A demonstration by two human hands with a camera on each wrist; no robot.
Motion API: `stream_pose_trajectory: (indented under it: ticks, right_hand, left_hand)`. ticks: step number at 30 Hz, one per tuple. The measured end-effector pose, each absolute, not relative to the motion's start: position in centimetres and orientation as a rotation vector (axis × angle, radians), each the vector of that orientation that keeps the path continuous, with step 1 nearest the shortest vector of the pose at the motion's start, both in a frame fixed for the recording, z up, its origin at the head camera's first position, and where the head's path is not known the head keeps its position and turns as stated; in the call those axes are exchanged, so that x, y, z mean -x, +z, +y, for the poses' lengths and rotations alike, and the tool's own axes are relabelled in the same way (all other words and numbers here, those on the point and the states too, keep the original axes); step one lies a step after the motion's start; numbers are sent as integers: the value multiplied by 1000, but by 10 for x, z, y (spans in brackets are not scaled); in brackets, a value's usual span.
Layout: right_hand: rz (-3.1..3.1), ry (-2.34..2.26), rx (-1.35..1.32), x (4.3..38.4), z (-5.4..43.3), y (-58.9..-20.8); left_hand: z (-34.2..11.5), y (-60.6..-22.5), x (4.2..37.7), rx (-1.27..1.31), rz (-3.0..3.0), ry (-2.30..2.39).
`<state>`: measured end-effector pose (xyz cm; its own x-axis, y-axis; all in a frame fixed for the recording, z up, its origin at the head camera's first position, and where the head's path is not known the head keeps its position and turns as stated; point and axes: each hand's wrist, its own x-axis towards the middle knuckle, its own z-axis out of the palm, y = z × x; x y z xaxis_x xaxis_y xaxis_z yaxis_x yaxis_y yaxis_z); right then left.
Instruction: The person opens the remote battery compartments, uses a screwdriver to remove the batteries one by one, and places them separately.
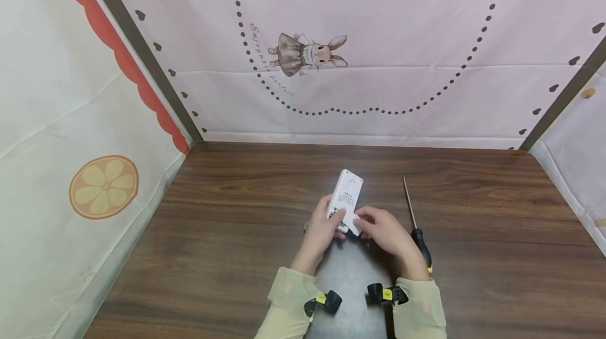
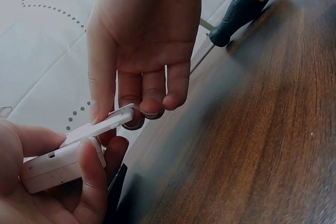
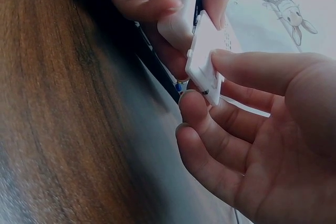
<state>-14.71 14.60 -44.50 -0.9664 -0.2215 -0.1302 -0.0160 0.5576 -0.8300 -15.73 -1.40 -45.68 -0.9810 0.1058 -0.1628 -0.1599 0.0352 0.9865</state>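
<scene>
Fingers of the left hand point(image 1: 323, 227) are gripping a white oblong plastic device point(image 1: 347, 192) above the brown wood-grain worktop point(image 1: 236, 197), short of its far edge; the half-curled right hand point(image 1: 387, 231) is pinching a flat white plastic cover point(image 3: 203, 61). Fitting or removing it seems underway, calling for steady alignment.

In the head view, "Enjoyable perfect" stands on the cloth point(image 1: 402, 39), curving from ten to seven o'clock around the rabbit point(image 1: 307, 55). Dark print on the white case point(image 1: 349, 191) is too small to read, as is lettering on the yellow tags at six point(image 1: 321, 297) and five o'clock.
</scene>
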Motion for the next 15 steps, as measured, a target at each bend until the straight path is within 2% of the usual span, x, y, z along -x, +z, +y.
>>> stream_pose_trajectory:
  ticks: [8,15]
  right_hand:
    - [2573,-1365,197,147,145,-445]
    - [2563,-1358,166,146,145,-443]
  left_hand:
    - [-15,-434,147,49,2135,2032]
    - [-15,-459,157,37,2149,2047]
